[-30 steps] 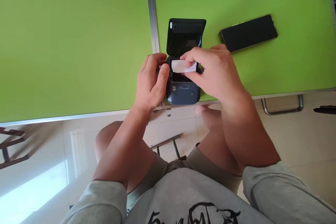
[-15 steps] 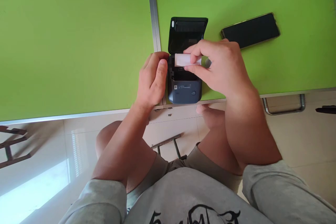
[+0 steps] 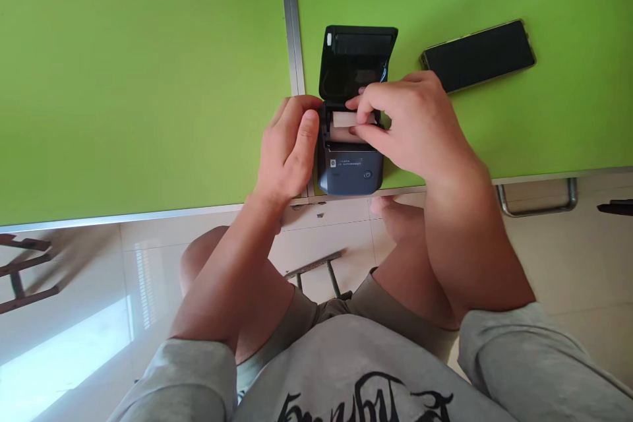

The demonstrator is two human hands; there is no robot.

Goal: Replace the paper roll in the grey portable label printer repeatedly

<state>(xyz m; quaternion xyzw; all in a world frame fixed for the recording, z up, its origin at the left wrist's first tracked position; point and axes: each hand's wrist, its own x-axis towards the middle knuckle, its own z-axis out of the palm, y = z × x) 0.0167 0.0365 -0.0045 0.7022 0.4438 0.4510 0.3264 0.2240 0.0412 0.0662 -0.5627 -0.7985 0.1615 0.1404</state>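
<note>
A small dark label printer (image 3: 350, 177) sits at the table's front edge with its lid (image 3: 355, 64) raised. My left hand (image 3: 291, 145) rests along the printer's left side, fingers curled against it near the hinge. Over the open compartment, my right hand (image 3: 410, 119) pinches a white paper roll (image 3: 343, 134) between thumb and fingers. The roll lies down inside the compartment, and a flap of its paper stands above it. My right fingers hide the roll's right end.
A smartphone (image 3: 479, 56) lies dark-screened on the green table (image 3: 148, 79), right of the printer. A metal strip (image 3: 291, 20) divides the tabletop. A metal handle (image 3: 538, 204) juts out below the front edge.
My right hand has lowered the paper roll into the printer's compartment, and a paper flap now shows above it. My left hand stays against the printer's side.
</note>
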